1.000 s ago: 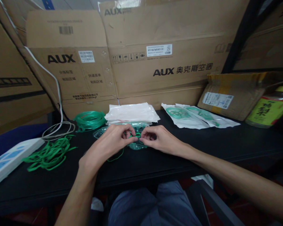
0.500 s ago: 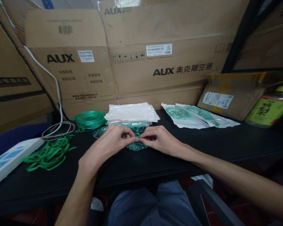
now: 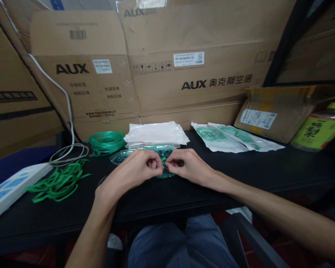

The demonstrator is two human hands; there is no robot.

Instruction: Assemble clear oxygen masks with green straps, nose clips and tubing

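Observation:
My left hand (image 3: pixel 134 171) and my right hand (image 3: pixel 187 167) meet at the middle of the black table (image 3: pixel 268 171), both pinched on a thin green strap (image 3: pixel 163 162). Under the fingers lies a clear green-tinted mask (image 3: pixel 120 158), mostly hidden by the hands. Just behind it sits a stack of white plastic bags (image 3: pixel 156 134).
A loose pile of green straps (image 3: pixel 58 182) and a coil of green tubing (image 3: pixel 106 142) lie to the left, beside a white cable (image 3: pixel 68 111) and a white box (image 3: pixel 8 190). Packed bags (image 3: pixel 231 137) lie at the right. Cardboard boxes (image 3: pixel 184 63) form the back wall. A green-labelled jar (image 3: pixel 321 128) stands far right.
The hands have drawn closer together over the mask. The loose end of the strap that hung below my left hand is no longer seen.

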